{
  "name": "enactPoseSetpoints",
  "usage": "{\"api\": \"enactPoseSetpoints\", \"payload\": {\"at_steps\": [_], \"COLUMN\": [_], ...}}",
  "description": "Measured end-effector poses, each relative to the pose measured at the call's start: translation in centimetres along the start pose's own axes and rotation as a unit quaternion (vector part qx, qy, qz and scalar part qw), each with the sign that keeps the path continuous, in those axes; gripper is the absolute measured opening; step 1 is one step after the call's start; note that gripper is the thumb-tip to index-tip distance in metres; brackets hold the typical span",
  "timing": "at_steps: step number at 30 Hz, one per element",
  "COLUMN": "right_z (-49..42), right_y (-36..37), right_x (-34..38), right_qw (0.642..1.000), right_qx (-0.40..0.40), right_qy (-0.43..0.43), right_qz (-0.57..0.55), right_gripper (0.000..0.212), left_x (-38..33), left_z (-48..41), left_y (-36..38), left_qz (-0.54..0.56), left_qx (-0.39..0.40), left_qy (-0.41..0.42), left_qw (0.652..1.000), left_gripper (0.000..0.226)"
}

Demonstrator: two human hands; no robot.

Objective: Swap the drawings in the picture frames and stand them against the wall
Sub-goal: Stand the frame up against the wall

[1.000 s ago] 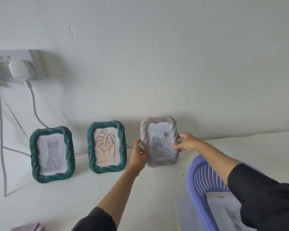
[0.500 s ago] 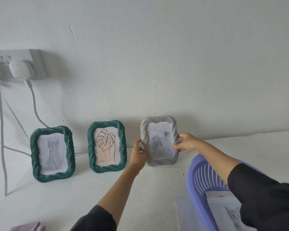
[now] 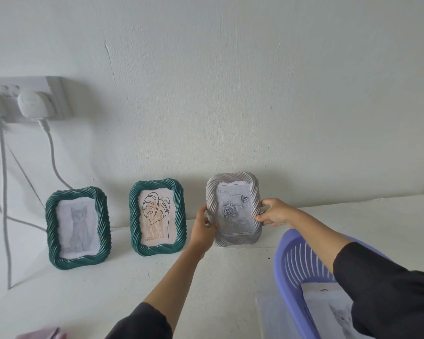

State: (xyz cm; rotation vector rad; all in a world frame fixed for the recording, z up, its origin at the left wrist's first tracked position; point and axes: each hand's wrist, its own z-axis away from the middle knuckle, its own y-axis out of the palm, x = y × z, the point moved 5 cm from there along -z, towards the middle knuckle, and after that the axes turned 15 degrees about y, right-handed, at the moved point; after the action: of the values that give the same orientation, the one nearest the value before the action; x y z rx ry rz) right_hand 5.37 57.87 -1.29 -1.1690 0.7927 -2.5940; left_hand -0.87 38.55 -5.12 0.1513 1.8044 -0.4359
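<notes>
Our left hand [image 3: 203, 227] grips the left edge of the grey frame [image 3: 234, 239] and our right hand [image 3: 274, 214] pinches its right edge, so the frame sits clamped between them at centre right, upright with its long axis vertical. We cannot tell whether its foot touches the counter [image 3: 108, 289]. The wall [image 3: 255, 94] lies just behind the frame, beyond both equally near hands, so we judge the next move is a slight backward lean, in line with the leaf frame [image 3: 179, 216] at its left.
</notes>
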Motion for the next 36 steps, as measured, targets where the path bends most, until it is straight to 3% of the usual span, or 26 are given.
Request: {"api": "enactPoseSetpoints", "payload": {"at_steps": [9, 14, 19, 22, 25, 28, 32, 36], "right_z": [0.3, 1.7, 5.2, 7.8, 10.5, 13.4, 16.6, 19.7], "right_y": [-0.3, -0.9, -0.8, -0.5, 0.2, 1.2, 2.6, 4.3], "right_x": [0.1, 0.2, -0.1, -0.7, -1.4, -2.4, -4.6, -7.9], "right_qw": [0.998, 0.991, 0.978, 0.962, 0.948, 0.933, 0.935, 0.943], "right_qx": [-0.048, -0.118, -0.173, -0.221, -0.249, -0.262, -0.242, -0.185], "right_qy": [0.003, -0.014, -0.058, -0.093, -0.121, -0.152, -0.182, -0.196], "right_qz": [0.037, 0.066, 0.099, 0.131, 0.158, 0.197, 0.183, 0.195], "right_gripper": [0.036, 0.066, 0.069, 0.063, 0.058, 0.053, 0.051, 0.055], "left_x": [-0.9, -2.0, -3.6, -3.4, -2.8, -2.8, -2.8, -3.3], "left_z": [0.5, 1.5, 4.4, 6.6, 8.9, 11.6, 15.7, 19.6], "left_y": [-0.3, -1.1, -0.6, 0.7, 2.2, 3.6, 4.8, 6.9], "left_qz": [-0.016, -0.075, -0.114, -0.143, -0.172, -0.24, -0.272, -0.306], "left_qx": [-0.037, -0.124, -0.172, -0.119, -0.015, 0.086, 0.124, 0.144], "left_qy": [-0.002, 0.008, 0.058, 0.05, 0.006, -0.019, -0.053, -0.069], "left_qw": [0.999, 0.989, 0.977, 0.981, 0.985, 0.967, 0.953, 0.938], "left_gripper": [0.058, 0.056, 0.041, 0.032, 0.026, 0.011, 0.031, 0.019]}}
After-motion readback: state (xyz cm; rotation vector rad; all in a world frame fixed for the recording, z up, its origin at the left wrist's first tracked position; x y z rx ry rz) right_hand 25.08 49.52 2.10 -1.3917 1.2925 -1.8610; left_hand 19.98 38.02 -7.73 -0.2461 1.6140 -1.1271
